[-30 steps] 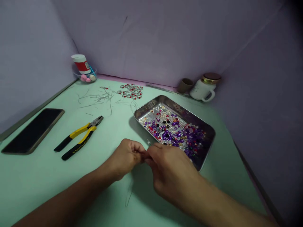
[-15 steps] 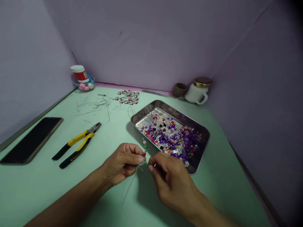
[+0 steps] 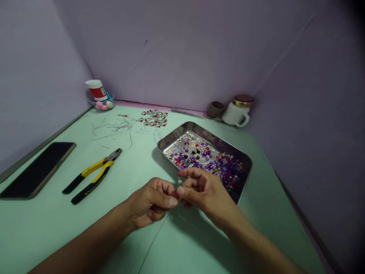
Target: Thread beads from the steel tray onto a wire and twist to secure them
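Between my hands is a small beaded wire point(image 3: 180, 182) with a clear, a green and a red bead; my fingers partly cover it. My left hand point(image 3: 156, 199) pinches its lower end by the red bead. With thumb and fingers, my right hand point(image 3: 201, 188) closes on the upper part near the green bead. Thin wire ends trail below toward the table's front. Just behind my right hand stands a metal tray point(image 3: 171, 133) of loose purple, red, black, gold and clear beads. Pliers point(image 3: 94, 175) with yellow and black handles lie to the left.
A dark phone point(image 3: 38, 169) lies at the left edge. Cut wire pieces point(image 3: 119, 126) and a red-beaded chain point(image 3: 154, 118) lie farther back. A bowl point(image 3: 104, 104) holding a white-and-red container stands back left; a brown cup point(image 3: 216, 109) and white lidded mug point(image 3: 236, 112) stand back right.
My right hand has moved up and left from the wire below the beads and now grips the beaded part. My left hand has shifted slightly right and down, still pinching.
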{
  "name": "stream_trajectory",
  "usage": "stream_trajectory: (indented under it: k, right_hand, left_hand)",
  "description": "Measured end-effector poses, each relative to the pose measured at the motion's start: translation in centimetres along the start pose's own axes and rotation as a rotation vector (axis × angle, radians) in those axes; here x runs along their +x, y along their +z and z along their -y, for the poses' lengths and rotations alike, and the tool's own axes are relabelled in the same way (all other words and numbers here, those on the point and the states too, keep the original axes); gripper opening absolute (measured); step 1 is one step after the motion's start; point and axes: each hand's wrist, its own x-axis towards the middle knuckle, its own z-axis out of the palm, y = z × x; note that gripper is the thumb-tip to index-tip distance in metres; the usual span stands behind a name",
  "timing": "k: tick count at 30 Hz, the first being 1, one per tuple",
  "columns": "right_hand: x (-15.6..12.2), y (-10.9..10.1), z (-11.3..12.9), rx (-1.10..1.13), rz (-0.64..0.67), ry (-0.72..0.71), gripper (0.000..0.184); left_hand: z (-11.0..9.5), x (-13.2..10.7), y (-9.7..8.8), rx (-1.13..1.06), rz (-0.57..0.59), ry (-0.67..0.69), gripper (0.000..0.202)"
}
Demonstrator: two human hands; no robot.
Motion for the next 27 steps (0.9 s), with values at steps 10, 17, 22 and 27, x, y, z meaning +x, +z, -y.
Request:
stream_trajectory:
  k: [10, 17, 22, 27]
  right_hand:
    - [-0.2, 0.1, -0.5, -0.075, 0.004, -0.02, 0.035]
    - [0.2, 0.5, -2.1, -0.295, -0.236, -0.135, 0.028]
    - [0.1, 0.3, -1.4, -0.123, -0.202, -0.126, 0.027]
    - [-0.5, 0.0, -0.7, -0.105, -0.143, -0.071, 0.018]
  left_hand:
    - [0.0, 0.3, 0.7, 0.143, -0.12, -0.006, 0.014]
    - [1.8, -0.2, 3.2, 0.831, -0.654, 0.433, 0.017]
    - [1.6, 0.2, 2.9, 0.616, -0.643, 0.431, 0.012]
    - [0.6, 0.6, 1.9, 0.184, -0.54, 0.273, 0.016]
